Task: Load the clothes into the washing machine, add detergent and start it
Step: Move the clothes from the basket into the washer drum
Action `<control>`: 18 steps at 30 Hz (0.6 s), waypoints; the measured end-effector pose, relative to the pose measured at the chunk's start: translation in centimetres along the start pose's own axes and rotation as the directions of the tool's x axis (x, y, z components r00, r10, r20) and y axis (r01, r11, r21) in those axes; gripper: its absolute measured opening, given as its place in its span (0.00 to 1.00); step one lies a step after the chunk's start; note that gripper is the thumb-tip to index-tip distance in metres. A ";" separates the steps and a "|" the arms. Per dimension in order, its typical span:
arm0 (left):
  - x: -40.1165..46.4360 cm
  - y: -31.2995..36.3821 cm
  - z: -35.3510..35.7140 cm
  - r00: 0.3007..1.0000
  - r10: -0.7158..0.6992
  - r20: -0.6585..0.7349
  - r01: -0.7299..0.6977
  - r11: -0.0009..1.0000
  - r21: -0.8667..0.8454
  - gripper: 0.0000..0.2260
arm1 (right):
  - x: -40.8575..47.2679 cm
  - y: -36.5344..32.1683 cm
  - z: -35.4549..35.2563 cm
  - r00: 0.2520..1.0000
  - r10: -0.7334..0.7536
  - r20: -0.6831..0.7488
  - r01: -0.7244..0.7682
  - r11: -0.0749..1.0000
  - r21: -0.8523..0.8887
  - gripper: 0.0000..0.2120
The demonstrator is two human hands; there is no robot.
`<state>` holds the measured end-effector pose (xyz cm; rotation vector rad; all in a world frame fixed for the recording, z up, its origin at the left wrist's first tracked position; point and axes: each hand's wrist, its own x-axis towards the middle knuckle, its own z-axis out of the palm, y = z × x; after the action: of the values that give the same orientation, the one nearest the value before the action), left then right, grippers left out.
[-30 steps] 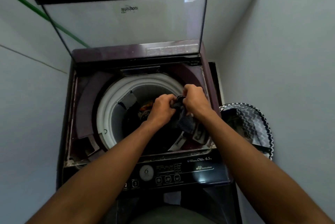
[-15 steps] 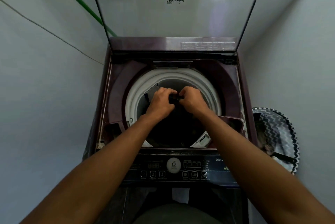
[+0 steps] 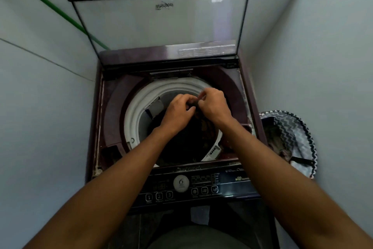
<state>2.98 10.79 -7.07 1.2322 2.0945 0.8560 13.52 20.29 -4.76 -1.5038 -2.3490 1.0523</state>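
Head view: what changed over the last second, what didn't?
The dark garment that hung below the hands a second ago is now bunched up between them. Both the left hand and the right hand keep gripping it over the drum opening. The camera itself shifted. Unchanged: lid up, zigzag laundry basket beside the machine on the right.

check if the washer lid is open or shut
Open. The glass lid stands raised behind the drum opening, and both hands, left hand and right hand, hold a dark garment over the exposed drum.
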 end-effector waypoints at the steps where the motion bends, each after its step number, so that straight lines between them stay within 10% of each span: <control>1: 0.3 0.9 0.5 1.000 0.026 -0.007 -0.026 1.000 -0.003 0.12 | -0.1 0.4 -0.7 0.999 -0.005 -0.048 0.004 1.000 -0.004 0.05; 10: 2.3 9.5 6.4 0.964 0.254 0.078 -0.256 0.967 0.016 0.10 | -1.7 8.0 -7.5 0.923 0.032 -0.384 0.025 0.990 0.142 0.05; 18: 3.2 15.7 13.8 0.894 0.388 0.226 -0.405 0.914 0.035 0.12 | -3.9 20.2 -11.4 0.887 0.346 -0.306 -0.283 0.931 0.230 0.07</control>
<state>20.12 22.92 -4.54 1.7544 1.7460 0.7695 35.64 27.38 -8.26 -1.8651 -1.7668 0.9408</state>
